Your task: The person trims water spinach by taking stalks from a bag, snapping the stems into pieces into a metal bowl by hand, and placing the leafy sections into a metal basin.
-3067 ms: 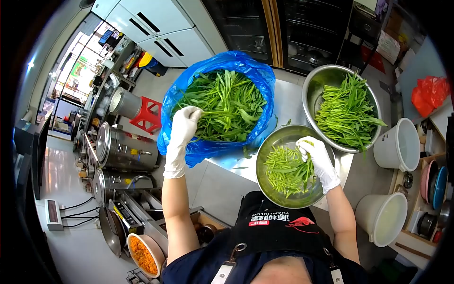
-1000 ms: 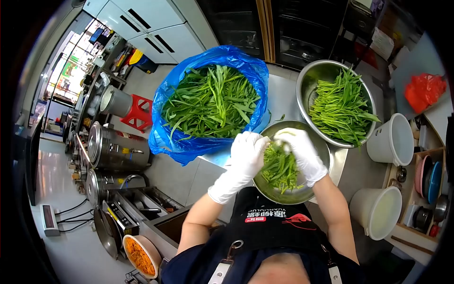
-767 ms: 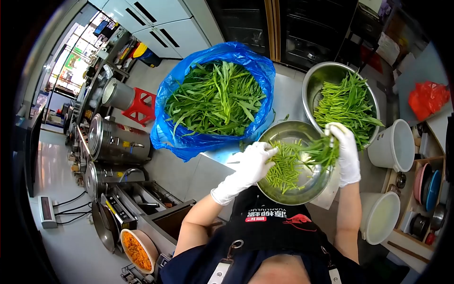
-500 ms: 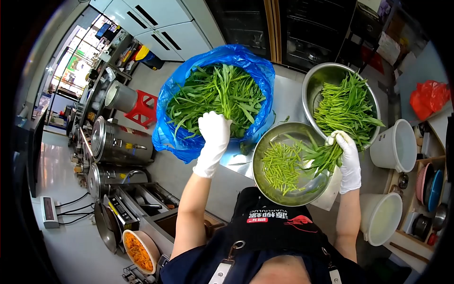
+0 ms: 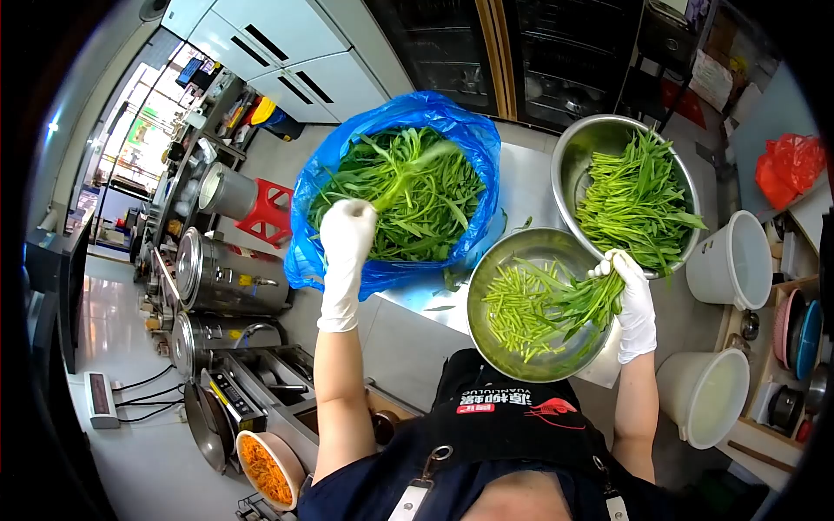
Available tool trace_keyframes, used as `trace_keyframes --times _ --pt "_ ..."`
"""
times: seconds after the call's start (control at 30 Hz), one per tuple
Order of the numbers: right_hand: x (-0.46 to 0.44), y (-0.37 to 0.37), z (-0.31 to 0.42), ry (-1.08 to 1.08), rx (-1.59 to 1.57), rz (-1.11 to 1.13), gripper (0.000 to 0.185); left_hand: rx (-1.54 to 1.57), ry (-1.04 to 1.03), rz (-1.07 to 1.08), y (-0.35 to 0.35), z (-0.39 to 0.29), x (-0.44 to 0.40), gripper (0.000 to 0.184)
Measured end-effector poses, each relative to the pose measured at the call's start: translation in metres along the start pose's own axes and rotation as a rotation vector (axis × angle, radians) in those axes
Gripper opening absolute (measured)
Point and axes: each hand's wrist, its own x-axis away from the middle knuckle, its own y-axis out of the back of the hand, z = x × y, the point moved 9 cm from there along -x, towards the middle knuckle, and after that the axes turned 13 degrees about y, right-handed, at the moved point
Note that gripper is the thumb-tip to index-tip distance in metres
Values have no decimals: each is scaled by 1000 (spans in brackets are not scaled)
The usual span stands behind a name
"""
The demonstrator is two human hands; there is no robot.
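Observation:
A blue plastic bag (image 5: pixel 304 252) full of leafy green stalks (image 5: pixel 434 204) stands open on a metal table. My left hand (image 5: pixel 348 230), in a white glove, is closed on stalks at the bag's near left side; their upper ends are blurred. Gloved too, my right hand (image 5: pixel 627 291) grips a bunch of leafy greens (image 5: pixel 586 304) over the right side of a steel bowl (image 5: pixel 539 369). Short cut stem pieces (image 5: pixel 517 313) lie in that bowl. Behind it, a larger steel basin (image 5: pixel 569 174) holds long greens (image 5: pixel 634 200) laid mostly side by side.
Two white buckets (image 5: pixel 730 260) (image 5: pixel 704 399) stand at the right beside shelves. A red stool (image 5: pixel 268 213) and large steel pots (image 5: pixel 230 269) are on the left. A bowl of orange shreds (image 5: pixel 265 469) sits at lower left. Fridge doors (image 5: pixel 287 52) rise behind.
My left hand has left the steel bowl, reached over the bag and moved left with stalks in its grip. My right hand has shifted from above the cut stems to the bowl's right edge, still holding greens.

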Motion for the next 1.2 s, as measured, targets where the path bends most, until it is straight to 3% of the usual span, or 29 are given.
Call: trace_keyframes --times 0.03,0.07,0.1,0.17,0.23,0.3,0.43,0.57,0.67,0.9,1.1,1.2 --pt "1 -1 -1 -6 9 -11 14 -290 -152 -25 -10 -6 7 17" --pt "1 -3 -5 -29 39 29 14 -413 -134 120 -28 5 10 15" --pt "1 -6 -6 -27 40 32 15 -445 -239 58 -21 -7 13 15" --pt "0 -13 -8 -26 42 36 16 -91 -341 -158 22 -26 12 13" --pt "-2 -14 -13 -27 45 43 16 293 80 10 37 -2 -5 16" --pt "-4 -18 -17 -28 57 46 16 97 118 147 23 9 -8 18" --pt "2 -34 -20 -55 44 62 15 510 242 147 38 26 -6 20" --pt "2 -37 -24 -81 66 39 16 488 267 76 50 16 7 20" --pt "3 -42 -21 -79 134 53 17 638 274 45 58 27 6 20" --pt "5 -70 -21 -114 239 143 15 1029 321 359 28 24 30 22" --pt "6 -134 -1 44 632 266 12 1066 351 536 -5 -6 64 23" --pt "8 -173 17 382 833 359 13 1133 436 617 -28 -17 82 25"
